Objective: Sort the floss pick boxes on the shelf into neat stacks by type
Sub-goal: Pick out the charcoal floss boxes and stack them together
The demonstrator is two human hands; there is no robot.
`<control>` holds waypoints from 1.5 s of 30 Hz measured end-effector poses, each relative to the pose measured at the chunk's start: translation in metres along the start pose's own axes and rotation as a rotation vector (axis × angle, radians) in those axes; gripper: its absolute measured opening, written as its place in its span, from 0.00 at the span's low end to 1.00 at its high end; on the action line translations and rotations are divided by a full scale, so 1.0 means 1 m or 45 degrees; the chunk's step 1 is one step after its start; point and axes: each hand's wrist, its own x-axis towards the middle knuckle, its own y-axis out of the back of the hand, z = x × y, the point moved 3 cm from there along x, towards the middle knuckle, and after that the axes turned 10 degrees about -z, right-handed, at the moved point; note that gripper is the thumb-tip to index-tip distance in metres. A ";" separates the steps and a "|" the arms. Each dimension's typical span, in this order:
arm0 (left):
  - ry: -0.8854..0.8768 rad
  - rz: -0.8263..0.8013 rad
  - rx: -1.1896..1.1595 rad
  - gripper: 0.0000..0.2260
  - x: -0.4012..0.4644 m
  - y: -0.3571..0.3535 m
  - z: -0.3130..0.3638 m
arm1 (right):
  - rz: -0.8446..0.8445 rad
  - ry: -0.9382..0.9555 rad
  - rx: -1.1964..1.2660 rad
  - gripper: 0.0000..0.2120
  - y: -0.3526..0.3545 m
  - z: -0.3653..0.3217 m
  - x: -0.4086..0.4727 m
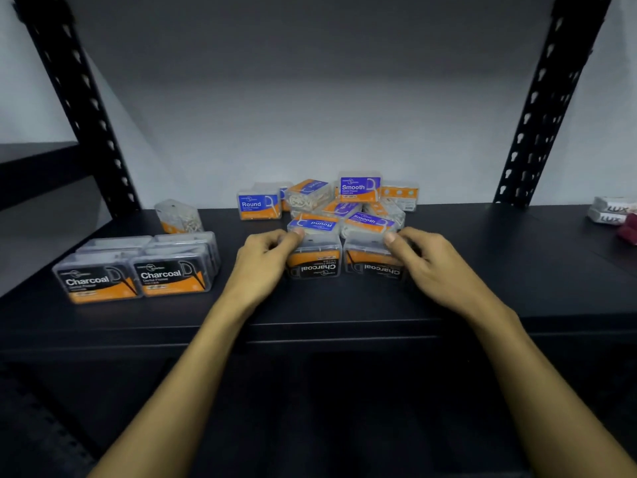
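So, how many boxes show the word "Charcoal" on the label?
4. Two stand at the shelf's front left, with more boxes behind them, labels hidden. Two are upside down: one held by the left hand at, one by the right hand at.

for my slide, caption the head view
Left hand and right hand each grip a Charcoal floss pick box.

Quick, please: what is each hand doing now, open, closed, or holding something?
Left hand: holds the left upside-down Charcoal box.
Right hand: holds the right upside-down Charcoal box.
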 end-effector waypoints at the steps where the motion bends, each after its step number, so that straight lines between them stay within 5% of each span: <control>1: -0.006 0.007 -0.003 0.22 0.002 0.000 0.001 | 0.016 -0.001 0.016 0.20 0.000 0.001 0.003; 10: -0.132 0.004 -0.087 0.14 0.006 -0.003 0.011 | -0.090 -0.013 -0.085 0.22 0.003 -0.012 0.023; 13: -0.190 -0.060 0.254 0.22 -0.002 -0.011 0.014 | -0.232 -0.028 -0.312 0.27 -0.005 -0.017 0.029; 17: -0.238 0.175 0.669 0.25 -0.005 -0.009 0.013 | -0.231 -0.032 -0.339 0.21 -0.003 -0.015 0.032; 22: -0.225 0.213 0.219 0.20 -0.005 0.003 0.005 | -0.126 0.040 -0.049 0.21 0.004 -0.009 0.030; 27: -0.326 0.244 -0.165 0.27 -0.007 0.005 0.003 | -0.040 0.091 0.404 0.25 0.003 -0.007 0.026; 30: -0.427 0.227 -0.170 0.30 -0.010 0.007 0.005 | -0.030 0.140 0.452 0.27 0.002 -0.009 0.023; 37: -0.358 0.283 -0.181 0.18 -0.008 0.010 0.004 | 0.138 0.111 0.479 0.20 0.010 -0.009 0.019; 43: -0.452 0.210 -0.182 0.32 -0.010 0.010 0.007 | 0.121 0.093 0.577 0.22 0.007 -0.002 0.019; 45: -0.450 0.165 -0.158 0.27 -0.008 0.009 0.007 | 0.116 0.109 0.622 0.21 0.004 -0.003 0.019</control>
